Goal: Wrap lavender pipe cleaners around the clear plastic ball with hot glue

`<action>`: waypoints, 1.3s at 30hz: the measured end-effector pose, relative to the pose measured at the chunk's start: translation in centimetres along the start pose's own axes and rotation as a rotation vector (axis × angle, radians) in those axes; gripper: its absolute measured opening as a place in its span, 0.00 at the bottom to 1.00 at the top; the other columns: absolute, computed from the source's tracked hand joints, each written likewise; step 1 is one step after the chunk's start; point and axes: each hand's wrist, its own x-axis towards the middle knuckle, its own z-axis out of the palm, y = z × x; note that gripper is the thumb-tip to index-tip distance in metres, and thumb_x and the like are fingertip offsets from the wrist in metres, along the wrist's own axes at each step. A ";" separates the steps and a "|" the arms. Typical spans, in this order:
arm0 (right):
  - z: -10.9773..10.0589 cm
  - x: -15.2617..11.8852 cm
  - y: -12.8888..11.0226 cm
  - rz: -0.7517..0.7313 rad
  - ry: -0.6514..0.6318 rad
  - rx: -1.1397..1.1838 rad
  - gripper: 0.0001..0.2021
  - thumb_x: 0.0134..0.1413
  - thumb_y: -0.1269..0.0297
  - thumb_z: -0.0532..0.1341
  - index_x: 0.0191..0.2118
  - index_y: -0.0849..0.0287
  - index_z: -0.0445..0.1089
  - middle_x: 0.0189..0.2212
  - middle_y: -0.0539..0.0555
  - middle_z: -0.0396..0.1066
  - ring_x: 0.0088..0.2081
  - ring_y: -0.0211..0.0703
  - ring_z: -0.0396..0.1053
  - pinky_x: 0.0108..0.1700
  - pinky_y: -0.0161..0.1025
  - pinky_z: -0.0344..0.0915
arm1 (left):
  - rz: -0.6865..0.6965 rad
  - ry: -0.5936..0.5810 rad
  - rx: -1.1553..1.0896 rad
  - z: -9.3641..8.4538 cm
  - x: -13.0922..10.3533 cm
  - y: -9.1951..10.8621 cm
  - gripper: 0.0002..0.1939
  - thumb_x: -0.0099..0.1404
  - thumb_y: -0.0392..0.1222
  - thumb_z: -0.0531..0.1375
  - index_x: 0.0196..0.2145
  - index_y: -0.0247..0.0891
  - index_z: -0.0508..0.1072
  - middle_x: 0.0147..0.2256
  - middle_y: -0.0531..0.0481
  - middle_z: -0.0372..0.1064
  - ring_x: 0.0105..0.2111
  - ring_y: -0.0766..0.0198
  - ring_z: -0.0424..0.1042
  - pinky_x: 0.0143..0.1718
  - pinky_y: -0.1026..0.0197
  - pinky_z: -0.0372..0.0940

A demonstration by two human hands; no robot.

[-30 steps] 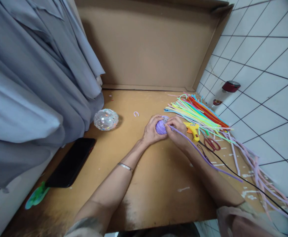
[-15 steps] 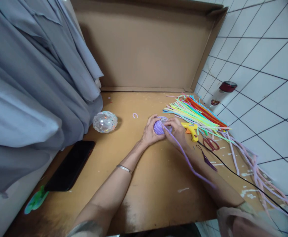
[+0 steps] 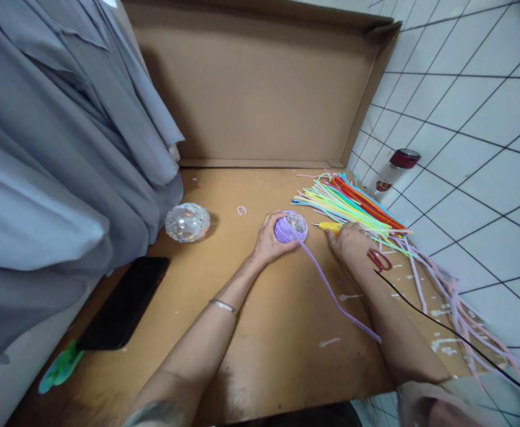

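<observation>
My left hand [image 3: 268,238] is wrapped round a ball [image 3: 287,230] covered with purple cord, with a clear, glittery patch showing at its upper right. A loose length of purple cord [image 3: 331,292] trails from the ball down to the right, across the table to my right forearm. To the right of the ball, my right hand [image 3: 351,242] is closed round the yellow glue gun [image 3: 330,226], its nozzle pointing left toward the ball without touching it. Much of the glue gun is hidden under that hand.
Coloured pipe cleaners [image 3: 353,204] lie behind my right hand, red-handled scissors [image 3: 379,260] beside it. A black cable [image 3: 429,320] runs right. On the left are a clear ball [image 3: 187,222] and a black phone [image 3: 124,302]. A jar [image 3: 393,172] stands near the tiled wall.
My right hand has left the purple ball, moved right and closed on the glue gun. My left hand still holds the ball, and the loose cord now hangs free of my right fingers.
</observation>
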 end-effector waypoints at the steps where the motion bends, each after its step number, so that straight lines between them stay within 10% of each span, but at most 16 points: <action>1: -0.2 0.1 0.1 0.046 -0.068 -0.036 0.29 0.62 0.49 0.57 0.50 0.77 0.69 0.45 0.80 0.72 0.46 0.68 0.74 0.44 0.55 0.68 | -0.002 0.003 -0.007 0.0 0.0 0.0 0.38 0.47 0.44 0.75 0.53 0.40 0.65 0.56 0.38 0.67 0.59 0.47 0.69 0.61 0.41 0.65; 11: -1.2 0.8 0.4 0.250 -0.310 0.043 0.26 0.59 0.50 0.58 0.50 0.70 0.73 0.46 0.73 0.77 0.51 0.62 0.76 0.45 0.46 0.70 | -0.033 0.017 -0.047 0.2 0.0 -0.1 0.39 0.46 0.44 0.76 0.53 0.41 0.67 0.56 0.39 0.68 0.59 0.47 0.69 0.60 0.40 0.65; 25: -3.3 1.0 -0.4 0.103 0.088 0.228 0.23 0.55 0.50 0.56 0.48 0.62 0.71 0.36 0.63 0.77 0.39 0.58 0.73 0.35 0.42 0.61 | 0.000 -0.003 -0.015 0.1 0.0 0.0 0.39 0.46 0.45 0.76 0.53 0.41 0.67 0.56 0.39 0.68 0.60 0.48 0.69 0.61 0.41 0.65; 39: -6.9 2.3 -3.0 -0.091 0.101 0.189 0.19 0.50 0.53 0.63 0.44 0.60 0.72 0.35 0.62 0.76 0.37 0.58 0.72 0.35 0.43 0.62 | -0.080 0.030 -0.067 -0.2 0.1 0.6 0.36 0.47 0.44 0.76 0.52 0.41 0.68 0.53 0.41 0.71 0.53 0.51 0.73 0.56 0.46 0.69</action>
